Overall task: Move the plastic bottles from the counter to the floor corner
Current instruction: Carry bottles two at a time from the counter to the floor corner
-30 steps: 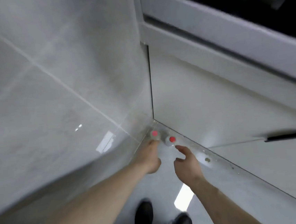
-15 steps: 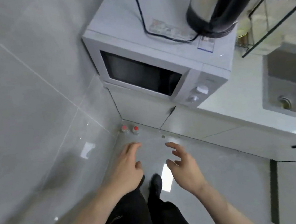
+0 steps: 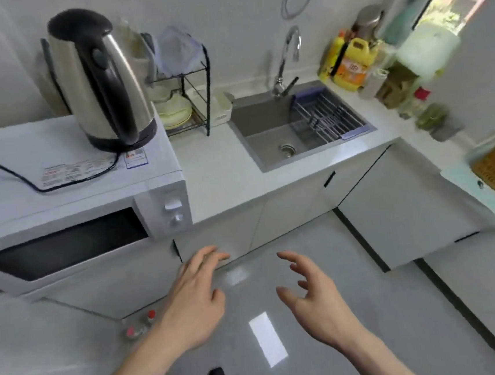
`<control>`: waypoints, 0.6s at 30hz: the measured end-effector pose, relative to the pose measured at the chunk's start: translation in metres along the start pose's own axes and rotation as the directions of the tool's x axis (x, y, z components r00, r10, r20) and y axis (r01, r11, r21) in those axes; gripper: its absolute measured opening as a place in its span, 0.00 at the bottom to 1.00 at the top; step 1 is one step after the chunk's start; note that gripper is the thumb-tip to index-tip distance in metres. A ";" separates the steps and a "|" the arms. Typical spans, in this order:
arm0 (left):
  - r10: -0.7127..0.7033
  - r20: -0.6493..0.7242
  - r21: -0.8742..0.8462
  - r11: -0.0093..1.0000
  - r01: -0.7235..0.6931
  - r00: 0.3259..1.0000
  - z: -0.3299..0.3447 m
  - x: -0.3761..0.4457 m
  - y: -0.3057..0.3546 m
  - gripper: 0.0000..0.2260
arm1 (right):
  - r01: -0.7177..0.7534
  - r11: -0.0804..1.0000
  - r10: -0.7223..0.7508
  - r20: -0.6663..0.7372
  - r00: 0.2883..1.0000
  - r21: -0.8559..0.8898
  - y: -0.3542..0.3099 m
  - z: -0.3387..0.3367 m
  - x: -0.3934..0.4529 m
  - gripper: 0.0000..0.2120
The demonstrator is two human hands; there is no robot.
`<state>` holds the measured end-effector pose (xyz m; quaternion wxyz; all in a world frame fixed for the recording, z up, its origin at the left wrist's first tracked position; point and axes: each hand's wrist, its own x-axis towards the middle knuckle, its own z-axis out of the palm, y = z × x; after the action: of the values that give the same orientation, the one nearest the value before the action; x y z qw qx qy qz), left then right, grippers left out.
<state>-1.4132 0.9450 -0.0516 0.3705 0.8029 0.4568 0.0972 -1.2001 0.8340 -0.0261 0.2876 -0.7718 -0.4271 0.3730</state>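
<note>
Two clear plastic bottles with red caps stand side by side on the floor in the corner where the wall meets the cabinet, partly behind my left wrist. My left hand hovers above the floor to their right, fingers spread and relaxed, holding nothing. My right hand is held out beside it with loosely curved fingers, also holding nothing. Both hands are well above the bottles and apart from them.
A white microwave with a steel kettle on top fills the left. The white counter holds a dish rack, a sink and yellow detergent bottles. Grey floor lies ahead; my shoes show below.
The view has risen from the floor corner to counter height. Both hands let go of the bottles, pulled away and opened; the bottles stay standing in the corner.
</note>
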 end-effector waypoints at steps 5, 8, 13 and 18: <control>0.231 0.080 0.061 0.970 -0.236 0.970 0.024 0.035 0.080 0.26 | -0.077 0.994 0.091 -0.187 0.978 0.079 0.031 -0.069 -0.034 0.28; 0.320 0.155 0.067 0.940 -0.333 0.935 0.050 0.051 0.134 0.27 | -0.108 0.986 0.140 -0.287 0.948 0.123 0.061 -0.113 -0.059 0.28; 0.433 0.232 0.085 0.883 -0.461 0.871 0.104 0.059 0.224 0.29 | -0.140 0.972 0.208 -0.409 0.888 0.191 0.119 -0.185 -0.102 0.28; 0.503 0.272 0.089 0.836 -0.541 0.821 0.159 0.066 0.302 0.30 | -0.138 0.964 0.233 -0.474 0.849 0.227 0.170 -0.249 -0.128 0.27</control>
<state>-1.0978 0.8245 0.0304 0.3148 0.9305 0.1774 0.0609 -0.9653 0.6107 0.0249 0.4203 -0.8493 -0.2258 0.2259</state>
